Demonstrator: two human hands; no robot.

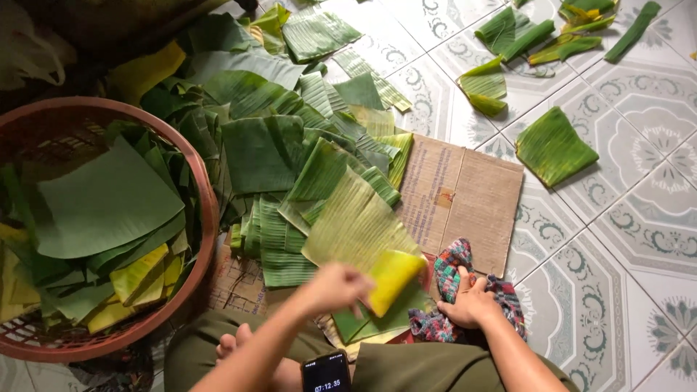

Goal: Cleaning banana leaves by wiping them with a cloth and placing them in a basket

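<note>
My left hand (335,287) grips a yellowish-green banana leaf piece (392,277) and lifts its curled edge above a darker leaf lying on my lap. My right hand (470,303) presses down on a multicoloured woven cloth (454,265) next to the leaf. A pale green leaf (354,221) lies just beyond my left hand, on top of a heap of leaves.
A round reddish-brown basket (207,218) at left holds several cut leaves. A pile of banana leaves (276,138) covers the tiled floor ahead. Flat cardboard (465,196) lies at centre right. Loose leaf scraps (553,149) sit farther right. A phone (325,372) rests on my lap.
</note>
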